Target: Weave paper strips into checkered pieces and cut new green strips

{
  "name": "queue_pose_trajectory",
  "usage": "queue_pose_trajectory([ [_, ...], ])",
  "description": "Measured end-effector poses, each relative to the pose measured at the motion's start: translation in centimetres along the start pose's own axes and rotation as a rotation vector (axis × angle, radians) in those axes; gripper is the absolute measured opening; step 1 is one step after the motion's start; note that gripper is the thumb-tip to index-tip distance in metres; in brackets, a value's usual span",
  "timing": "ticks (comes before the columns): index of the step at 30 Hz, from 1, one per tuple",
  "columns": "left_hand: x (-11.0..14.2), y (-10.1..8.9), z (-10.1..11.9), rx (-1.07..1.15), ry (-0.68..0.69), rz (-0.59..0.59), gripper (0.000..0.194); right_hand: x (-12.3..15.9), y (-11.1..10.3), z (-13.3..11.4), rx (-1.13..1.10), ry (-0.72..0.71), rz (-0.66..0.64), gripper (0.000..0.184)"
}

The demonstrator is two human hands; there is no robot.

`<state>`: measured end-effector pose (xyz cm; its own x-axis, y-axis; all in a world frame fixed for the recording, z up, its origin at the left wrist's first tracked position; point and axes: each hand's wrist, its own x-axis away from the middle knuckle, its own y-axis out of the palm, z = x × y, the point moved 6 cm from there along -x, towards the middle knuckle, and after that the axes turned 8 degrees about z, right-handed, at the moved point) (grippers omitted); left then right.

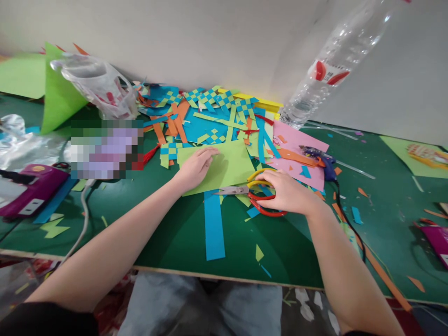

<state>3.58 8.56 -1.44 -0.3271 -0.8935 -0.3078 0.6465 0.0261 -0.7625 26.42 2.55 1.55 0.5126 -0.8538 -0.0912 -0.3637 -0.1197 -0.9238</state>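
My left hand (198, 169) lies across a light green paper sheet (234, 163), its fingers stretched out over the surface. In my right hand (287, 189) is a pair of scissors (238, 190) with one yellow and one red handle; the fingers are through the handles. The scissor blades point left along the sheet's near edge and look nearly closed. A blue paper strip (214, 228) extends from beneath that edge toward me. Behind the sheet lie woven blue-and-green paper pieces (208, 96) and orange strips (180, 121).
A plastic bottle (329, 70) leans against the wall at the back right. Pink paper (297, 144) with a corded blue glue gun (327, 165) lies on the right. Leftward are a plastic-bagged cup (101, 84), a pixelated object (105, 149) and a purple device (35, 191).
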Motion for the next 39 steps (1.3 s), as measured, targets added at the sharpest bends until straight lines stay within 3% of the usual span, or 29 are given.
queue_pose_trajectory([
  [6, -0.2, -0.2, 0.4, 0.204, 0.099, 0.036, 0.037, 0.0, 0.5, 0.3, -0.01, 0.011, -0.023, 0.041],
  [12, 0.0, 0.0, 0.5, -0.08, 0.23, -0.094, 0.044, 0.0, 0.9, 0.7, -0.031, 0.032, -0.033, 0.041],
  [18, 0.2, 1.2, -0.1, -0.267, 0.224, -0.247, 0.051, 0.0, 1.1, 0.5, 0.02, 0.026, -0.039, 0.045],
  [26, 0.1, 1.2, 0.0, -0.28, 0.232, -0.249, 0.051, 0.1, 1.1, 0.2, -0.013, -0.017, -0.057, 0.045],
  [39, 0.1, 1.2, -0.1, -0.266, 0.232, -0.231, 0.051, -0.1, 0.8, -2.4, 0.035, -0.016, -0.061, 0.042],
])
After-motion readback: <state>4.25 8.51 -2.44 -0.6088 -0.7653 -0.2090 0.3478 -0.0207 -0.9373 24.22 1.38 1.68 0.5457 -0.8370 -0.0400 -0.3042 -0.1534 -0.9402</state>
